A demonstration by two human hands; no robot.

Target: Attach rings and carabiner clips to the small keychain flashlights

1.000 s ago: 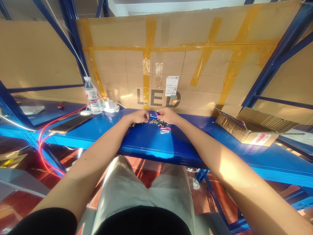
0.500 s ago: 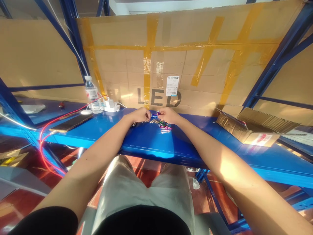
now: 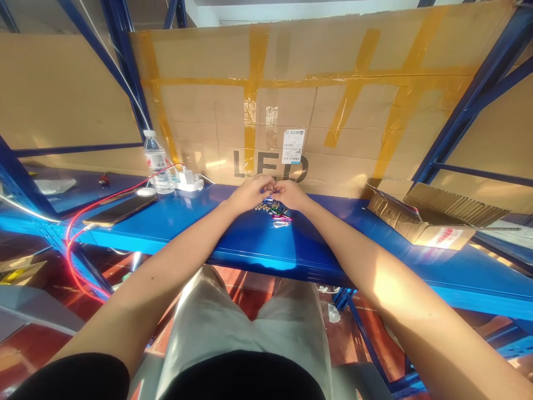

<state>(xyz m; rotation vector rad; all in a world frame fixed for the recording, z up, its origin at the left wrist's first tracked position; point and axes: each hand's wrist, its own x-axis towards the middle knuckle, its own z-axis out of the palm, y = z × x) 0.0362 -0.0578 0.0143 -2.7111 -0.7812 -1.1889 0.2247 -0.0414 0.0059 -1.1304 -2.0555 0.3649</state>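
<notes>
My left hand (image 3: 251, 193) and my right hand (image 3: 290, 194) meet fingertip to fingertip over the blue shelf top (image 3: 250, 239). Both are closed in a pinch around a small piece whose kind is hidden by the fingers. Just below them lies a pile of little metal parts. It holds small gold-coloured pieces (image 3: 262, 207), a pink metal piece (image 3: 283, 217) and, nearest to me, a silver carabiner-like clip (image 3: 281, 224). Blue and green bits also show in the pile, partly covered by the hands.
An open cardboard box (image 3: 433, 222) stands to the right. At left are a water bottle (image 3: 157, 161), a white power strip with plugs (image 3: 189, 180), a phone (image 3: 120, 211) and a red cable (image 3: 104, 197). A large taped carton (image 3: 341, 111) walls off the back.
My left hand has moved right and slightly up, closing the gap to my right hand. The purple piece that showed in my right fingers is no longer visible. The pile looks much the same.
</notes>
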